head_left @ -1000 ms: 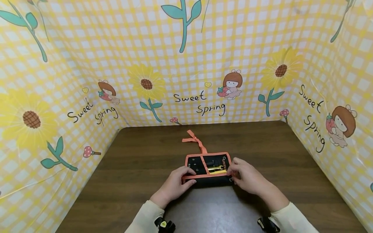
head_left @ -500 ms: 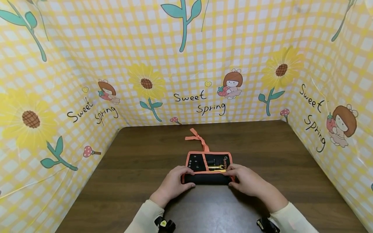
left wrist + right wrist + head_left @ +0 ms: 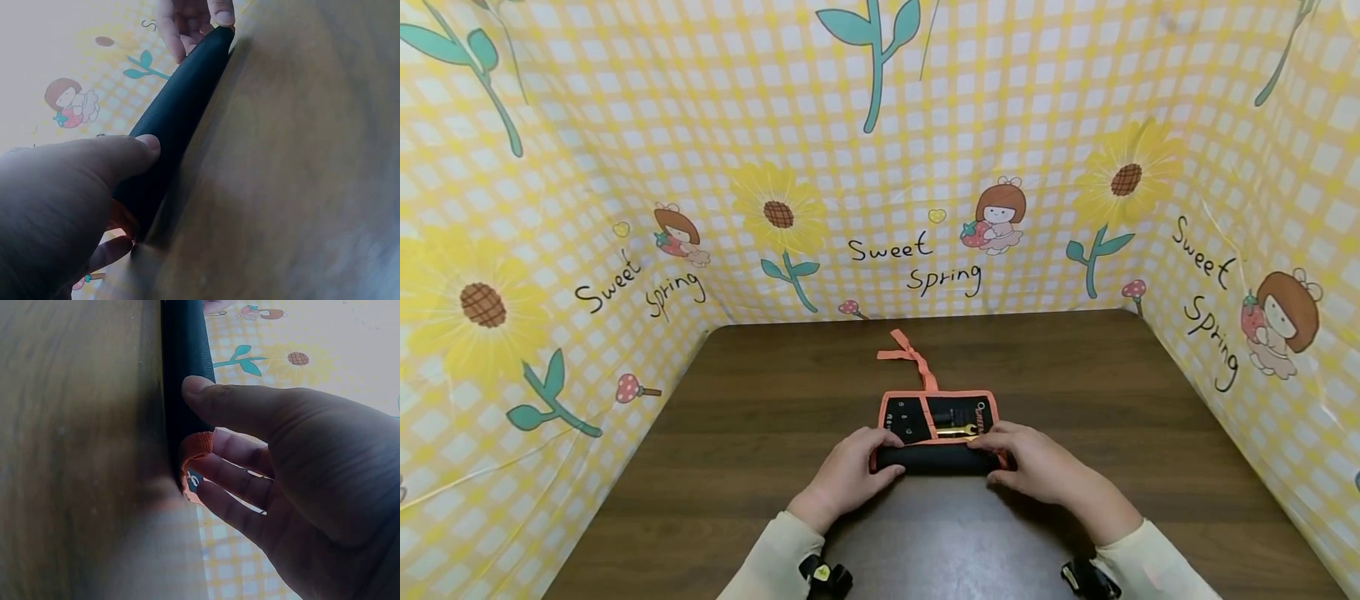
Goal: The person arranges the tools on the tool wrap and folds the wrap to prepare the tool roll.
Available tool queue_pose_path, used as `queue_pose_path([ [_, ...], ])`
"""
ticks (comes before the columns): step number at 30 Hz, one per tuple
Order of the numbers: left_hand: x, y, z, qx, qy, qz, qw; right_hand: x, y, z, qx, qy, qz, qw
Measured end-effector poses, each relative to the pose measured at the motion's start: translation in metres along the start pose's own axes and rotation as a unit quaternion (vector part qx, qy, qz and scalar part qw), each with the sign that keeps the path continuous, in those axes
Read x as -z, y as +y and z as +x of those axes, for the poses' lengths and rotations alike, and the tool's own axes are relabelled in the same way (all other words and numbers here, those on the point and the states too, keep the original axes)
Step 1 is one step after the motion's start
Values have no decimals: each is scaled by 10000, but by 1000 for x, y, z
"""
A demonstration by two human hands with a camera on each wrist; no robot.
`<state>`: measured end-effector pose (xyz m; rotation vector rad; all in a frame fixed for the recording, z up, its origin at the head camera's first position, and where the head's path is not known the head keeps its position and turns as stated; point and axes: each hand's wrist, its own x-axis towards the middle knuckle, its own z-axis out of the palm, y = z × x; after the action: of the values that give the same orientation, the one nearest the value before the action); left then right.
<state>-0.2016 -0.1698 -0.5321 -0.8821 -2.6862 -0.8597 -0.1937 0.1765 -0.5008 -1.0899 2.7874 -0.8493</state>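
Note:
A black tool roll (image 3: 936, 460) with orange trim lies partly rolled on the table, its near side a thick black tube. Beyond the tube, its flat part shows printed numbers and a pocket with a yellow wrench (image 3: 953, 432). My left hand (image 3: 848, 472) grips the tube's left end, thumb on the near side and fingers over the top. At the other end my right hand (image 3: 1039, 468) holds it the same way. The right wrist view shows the right thumb (image 3: 219, 403) on the black cloth (image 3: 186, 350) and the fingers around the orange-edged end. The tube's inside is hidden.
An orange tie strap (image 3: 919, 365) trails from the roll's far edge across the brown wooden table (image 3: 760, 383). Yellow checked cloth walls (image 3: 880, 183) with flower prints enclose the table at the back and both sides.
The near part has been rolled further into a fuller tube, covering a yellow strip seen before. My right hand's fingers have moved onto the tube's top edge; the left hand has barely moved.

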Motion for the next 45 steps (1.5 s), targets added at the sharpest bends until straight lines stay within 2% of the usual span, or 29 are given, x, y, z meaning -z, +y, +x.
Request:
queue_pose_path([
  [9, 0, -1, 2, -324, 9, -53, 9995, 0, 0, -1, -127, 52, -57, 9999],
  [19, -3, -2, 3, -204, -209, -590, 9978, -1, -1, -1, -319, 156, -24, 9994],
  [25, -3, -3, 2, -103, -259, -725, 9970, -1, -1, 0, -460, -115, 280, 9985],
  [31, -3, -4, 1, -217, -236, -1103, 9934, 1, -2, -2, -472, -211, 545, 9972],
  [38, -4, -6, 1, -364, -214, -1434, 9888, -2, 3, -1, -443, -6, 501, 9978],
  [42, -4, -5, 0, -160, -210, -1561, 9874, -3, 5, 0, -304, 304, 499, 9978],
  [45, -4, -4, 0, -4, -260, -1649, 9860, -4, 5, 1, -357, 496, 550, 9966],
])
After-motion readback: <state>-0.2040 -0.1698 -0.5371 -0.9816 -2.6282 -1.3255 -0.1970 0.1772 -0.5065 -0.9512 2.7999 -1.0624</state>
